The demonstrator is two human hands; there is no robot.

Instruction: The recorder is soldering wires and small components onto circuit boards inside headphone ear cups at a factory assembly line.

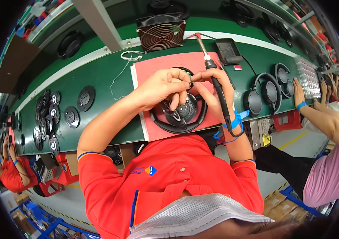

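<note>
A black headphone set (179, 115) lies on a pink mat (159, 65) on the green conveyor belt. My left hand (163, 85) pinches a small part or wire at the top of the headphone, fingers curled. My right hand (213, 89) grips a black soldering iron (219, 93) like a pen, with its metal tip angled up and away toward the back. The thumbs and fingertips of both hands meet over the same small spot. A blue wrist strap (235, 121) with a coiled cord circles my right wrist.
A square fan (161, 32) stands behind the mat, a black iron stand (227, 51) to its right. Several round speaker parts (50, 115) lie on the belt at left, more headphones (267, 93) at right. A co-worker's hand (298, 89) reaches onto the belt at right; another person (12, 171) sits at left.
</note>
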